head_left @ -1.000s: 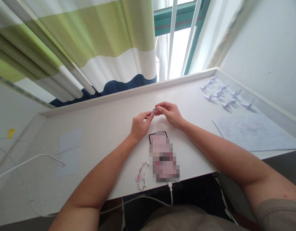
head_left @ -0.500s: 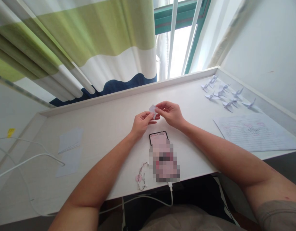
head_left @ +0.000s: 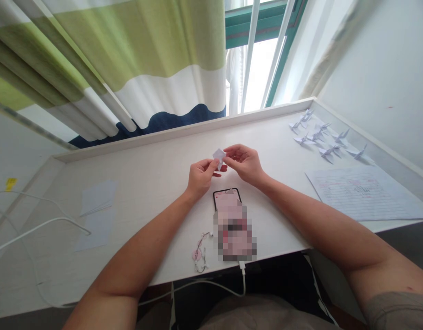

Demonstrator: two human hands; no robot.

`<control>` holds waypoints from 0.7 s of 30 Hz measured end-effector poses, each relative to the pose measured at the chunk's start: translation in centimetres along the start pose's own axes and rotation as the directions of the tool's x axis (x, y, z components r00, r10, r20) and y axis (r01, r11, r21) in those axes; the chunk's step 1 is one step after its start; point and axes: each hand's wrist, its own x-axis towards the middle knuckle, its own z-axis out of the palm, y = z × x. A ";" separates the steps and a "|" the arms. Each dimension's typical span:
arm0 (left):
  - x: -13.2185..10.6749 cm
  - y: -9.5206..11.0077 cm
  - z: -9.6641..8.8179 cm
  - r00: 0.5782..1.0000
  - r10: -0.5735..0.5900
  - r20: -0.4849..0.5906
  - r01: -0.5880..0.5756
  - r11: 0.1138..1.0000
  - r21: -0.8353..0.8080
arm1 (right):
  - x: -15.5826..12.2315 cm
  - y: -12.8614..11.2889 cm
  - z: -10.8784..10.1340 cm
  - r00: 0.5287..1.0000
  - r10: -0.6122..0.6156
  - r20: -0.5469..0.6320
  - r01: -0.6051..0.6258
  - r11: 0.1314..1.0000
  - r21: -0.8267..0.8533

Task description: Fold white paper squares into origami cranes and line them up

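Note:
A small, partly folded piece of pale lilac paper (head_left: 218, 156) is held just above the white desk (head_left: 156, 178), pinched from both sides. My left hand (head_left: 200, 175) grips its lower left edge with thumb and forefinger. My right hand (head_left: 244, 162) pinches its right edge, fingers curled. A phone (head_left: 228, 215) lies on the desk just below both hands, plugged into a white cable (head_left: 232, 284).
Several folded paper cranes (head_left: 317, 137) sit at the back right corner. A lined sheet (head_left: 362, 192) lies at the right. Blank paper squares (head_left: 96, 211) lie at the left, near white cables (head_left: 39, 224). A small pink charm (head_left: 199, 252) rests by the front edge. A striped curtain (head_left: 111, 68) hangs behind.
The paper has been opened out and turned between my fingers, showing a broader face now. Both hands stayed in about the same place; the view shifted slightly.

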 end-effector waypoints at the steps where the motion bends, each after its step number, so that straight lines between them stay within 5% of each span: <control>1: 0.0 0.0 0.0 1.000 0.006 -0.005 -0.006 1.000 0.000 | 0.0 -0.1 0.1 1.000 0.003 0.002 -0.003 1.000 0.005; 21: 0.2 -0.3 -0.3 0.993 0.067 -0.095 -0.059 0.995 0.083 | -0.1 0.9 0.1 0.999 -0.009 0.049 0.008 0.999 0.032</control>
